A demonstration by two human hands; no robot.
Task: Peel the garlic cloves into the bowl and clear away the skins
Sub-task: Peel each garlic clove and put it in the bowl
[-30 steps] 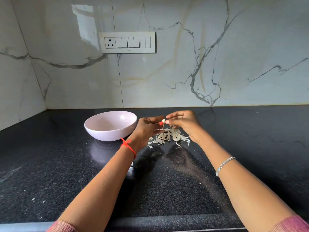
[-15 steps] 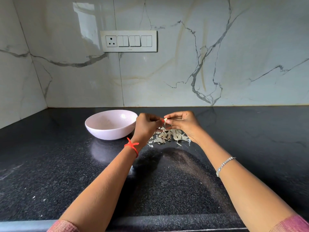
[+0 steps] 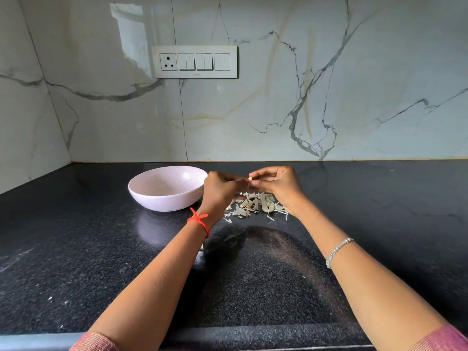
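The bowl point(image 3: 162, 201) stands at my left on the bench point(image 3: 76, 249). It is pale pink, round and shallow with a smooth glazed wall. I cannot make out any cloves inside it.

My left hand point(image 3: 219, 191) has turned over in the last second. Its fingers were looser then and are now curled in, pinching one end of the garlic clove point(image 3: 250, 179). The clove is small, pale and slick-looking, and is held clear above the bench.

My right hand point(image 3: 281, 184) pinches the clove's other end, its hold unchanged. I judge that peeling of this clove is under way and not finished.

The skins point(image 3: 255, 205) lie heaped under both hands, just right of the bowl. They are dry, papery, curled off-white scraps with a few stringy stems. The heap has not shifted, so clearing is outstanding. The bench is black, speckled and polished.
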